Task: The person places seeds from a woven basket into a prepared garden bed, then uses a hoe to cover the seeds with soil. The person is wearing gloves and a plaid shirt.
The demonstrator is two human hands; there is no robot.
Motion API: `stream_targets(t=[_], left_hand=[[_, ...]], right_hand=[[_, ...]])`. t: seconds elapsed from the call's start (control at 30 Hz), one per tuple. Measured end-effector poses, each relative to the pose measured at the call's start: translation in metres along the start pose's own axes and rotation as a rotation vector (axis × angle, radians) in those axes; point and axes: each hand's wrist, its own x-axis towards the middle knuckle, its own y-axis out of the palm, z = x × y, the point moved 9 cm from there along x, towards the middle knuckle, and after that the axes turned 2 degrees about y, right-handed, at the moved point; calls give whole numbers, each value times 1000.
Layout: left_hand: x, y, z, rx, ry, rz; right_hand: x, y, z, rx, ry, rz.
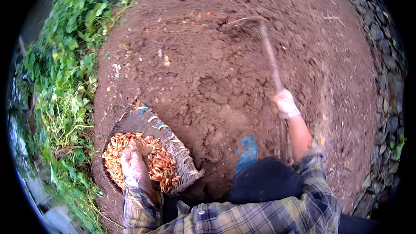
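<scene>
My right hand [286,104], in a thin clear glove, grips the wooden handle of a hoe [270,55]. The hoe's head [247,21] rests at the loosened soil further off, its outline blurred. My left hand [133,164], also in a clear glove, reaches into a woven scoop-shaped basket [130,120] on my left. Small orange-brown bulbs [162,165], perhaps shallots, lie heaped in the basket around that hand. Whether its fingers hold any bulbs cannot be made out.
Brown tilled soil [221,100] spreads ahead, with several orange bits [204,14] scattered in a row across it. Leafy vines [73,81] edge the left side. A stone wall [386,55] curves along the right. My blue boot [247,151] stands beside the handle.
</scene>
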Motion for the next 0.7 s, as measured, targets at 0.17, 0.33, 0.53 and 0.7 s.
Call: stream_targets(t=[0.17, 0.33, 0.53, 0.7], left_hand=[[11, 22, -12, 211, 17, 194], [-31, 178, -34, 170, 96, 928], [-70, 197, 6, 216, 104, 980], [-53, 100, 34, 611, -303, 1088]], right_hand=[[-27, -7, 69, 277, -322, -7], [-59, 9, 181, 431, -557, -41], [-100, 149, 220, 546, -383, -2], [-88, 224, 131, 846, -589, 141]])
